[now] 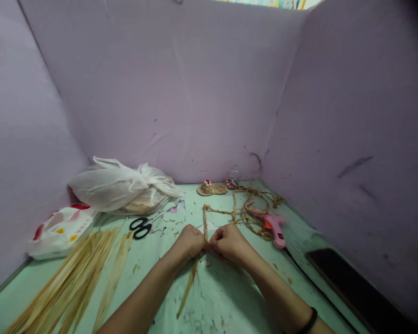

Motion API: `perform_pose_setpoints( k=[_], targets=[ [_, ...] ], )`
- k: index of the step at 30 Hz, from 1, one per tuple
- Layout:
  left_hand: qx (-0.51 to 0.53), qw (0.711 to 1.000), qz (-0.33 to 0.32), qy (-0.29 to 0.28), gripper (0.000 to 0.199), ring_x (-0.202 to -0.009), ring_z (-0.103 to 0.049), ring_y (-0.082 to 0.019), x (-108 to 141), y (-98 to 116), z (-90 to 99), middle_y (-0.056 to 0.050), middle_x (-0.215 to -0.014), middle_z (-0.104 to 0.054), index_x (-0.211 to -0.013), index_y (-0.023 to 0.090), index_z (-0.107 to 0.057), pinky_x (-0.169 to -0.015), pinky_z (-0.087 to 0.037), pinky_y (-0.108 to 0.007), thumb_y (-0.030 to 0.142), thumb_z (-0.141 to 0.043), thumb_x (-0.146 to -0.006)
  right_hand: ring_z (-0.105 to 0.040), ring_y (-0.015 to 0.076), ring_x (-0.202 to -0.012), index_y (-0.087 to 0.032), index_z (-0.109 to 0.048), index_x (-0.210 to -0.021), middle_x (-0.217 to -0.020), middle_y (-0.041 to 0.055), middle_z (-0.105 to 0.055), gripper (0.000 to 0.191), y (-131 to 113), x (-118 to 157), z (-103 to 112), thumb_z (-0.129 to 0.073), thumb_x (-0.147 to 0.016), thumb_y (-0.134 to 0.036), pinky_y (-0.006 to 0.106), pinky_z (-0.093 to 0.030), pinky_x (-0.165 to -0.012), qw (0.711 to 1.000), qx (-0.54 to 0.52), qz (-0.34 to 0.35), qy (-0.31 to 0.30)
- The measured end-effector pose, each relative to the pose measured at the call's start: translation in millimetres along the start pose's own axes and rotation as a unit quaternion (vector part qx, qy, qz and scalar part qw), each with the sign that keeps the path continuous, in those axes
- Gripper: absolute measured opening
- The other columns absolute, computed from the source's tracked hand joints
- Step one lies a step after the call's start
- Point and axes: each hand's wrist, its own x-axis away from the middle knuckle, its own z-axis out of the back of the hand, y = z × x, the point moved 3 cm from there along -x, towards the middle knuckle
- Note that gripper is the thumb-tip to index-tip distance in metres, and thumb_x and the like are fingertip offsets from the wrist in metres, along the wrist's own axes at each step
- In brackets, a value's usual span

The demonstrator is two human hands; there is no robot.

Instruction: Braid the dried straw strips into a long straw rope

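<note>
Near the middle of the table, my left hand (192,241) and my right hand (228,241) are closed close together on the lower end of a braided straw cord (205,220). From between them the cord runs up the table, bends, and trails right into a loose coil (249,208). A loose straw strip (188,290) hangs down toward me from below my left hand. The fingertips partly hide where the strands meet. A bundle of flat straw strips (73,269) lies to the left of my left arm.
Black-handled scissors (141,228) and a white plastic bag (125,185) lie at left, with a wipes pack (64,229) beside. A pink glue gun (274,227) with a black cable and a dark phone-like slab (348,283) are right. A small woven slipper-shaped piece (216,189) rests by the back wall.
</note>
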Motion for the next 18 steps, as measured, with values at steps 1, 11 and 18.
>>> perform_pose_setpoints(
  k=[1,11,18],
  targets=[
    [-0.002,1.000,0.015,0.009,0.014,-0.030,-0.026,-0.006,1.6,0.7,-0.4,0.005,-0.027,-0.029,-0.037,0.014,-0.043,-0.035,-0.016,-0.020,0.007,-0.045,-0.050,-0.038,0.0072,-0.035,-0.013,-0.058,-0.047,-0.033,-0.0028,-0.043,0.010,0.0,0.3,-2.0,-0.050,-0.052,-0.009,0.019,-0.025,-0.038,1.000,-0.014,-0.010,0.003],
    [0.122,0.982,0.090,-0.110,0.011,-0.026,-0.027,-0.005,0.6,-9.7,3.1,0.002,-0.030,-0.036,-0.041,0.013,-0.047,-0.030,-0.012,-0.018,0.017,-0.045,-0.051,-0.034,0.0054,-0.037,-0.011,-0.059,-0.049,-0.038,-0.0032,-0.047,0.017,-37.0,31.7,6.4,-0.045,-0.053,-0.004,0.018,-0.025,-0.040,0.987,-0.136,-0.047,-0.066],
    [0.155,0.980,0.049,-0.116,0.013,-0.025,-0.029,-0.005,2.1,-4.8,5.1,0.001,-0.032,-0.039,-0.041,0.012,-0.048,-0.027,-0.013,-0.017,0.022,-0.049,-0.049,-0.032,0.0048,-0.036,-0.013,-0.064,-0.054,-0.041,-0.0032,-0.050,0.022,-31.9,30.2,15.8,-0.043,-0.052,-0.006,0.018,-0.022,-0.040,0.977,-0.165,-0.049,-0.128]
  ],
)
